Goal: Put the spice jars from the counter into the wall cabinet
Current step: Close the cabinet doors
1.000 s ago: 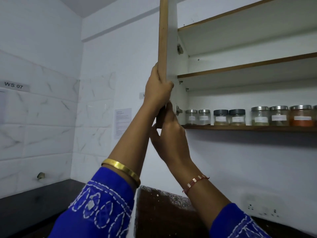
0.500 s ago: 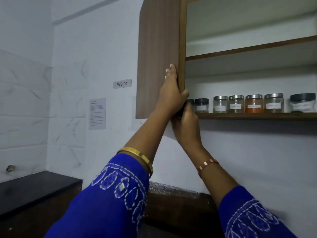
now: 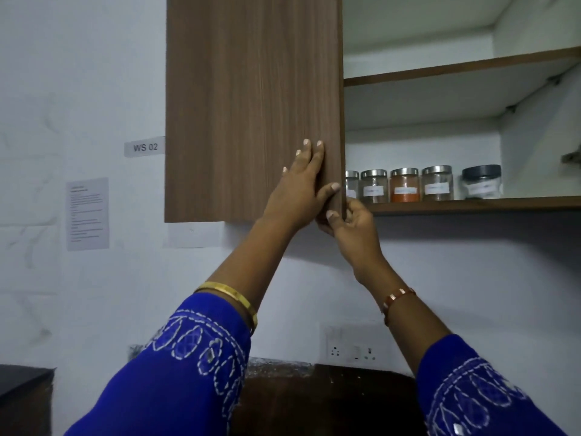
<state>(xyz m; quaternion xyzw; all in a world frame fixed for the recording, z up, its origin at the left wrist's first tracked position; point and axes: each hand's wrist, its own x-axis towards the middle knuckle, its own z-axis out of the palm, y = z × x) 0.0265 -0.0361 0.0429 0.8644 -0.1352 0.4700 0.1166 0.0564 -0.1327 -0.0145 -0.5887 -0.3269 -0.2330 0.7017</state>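
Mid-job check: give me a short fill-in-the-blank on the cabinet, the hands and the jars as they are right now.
1. The left hand lies flat against the wooden ____ of the cabinet.
2. The right hand pinches the door at its lower ____ corner.
3. The jar with orange powder has a ____ lid.
4. The jars stand on the ____ shelf.

Missing: door; right; silver; bottom

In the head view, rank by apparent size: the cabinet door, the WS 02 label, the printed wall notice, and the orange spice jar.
1. cabinet door
2. printed wall notice
3 and 4. orange spice jar and WS 02 label: too alike to rank.
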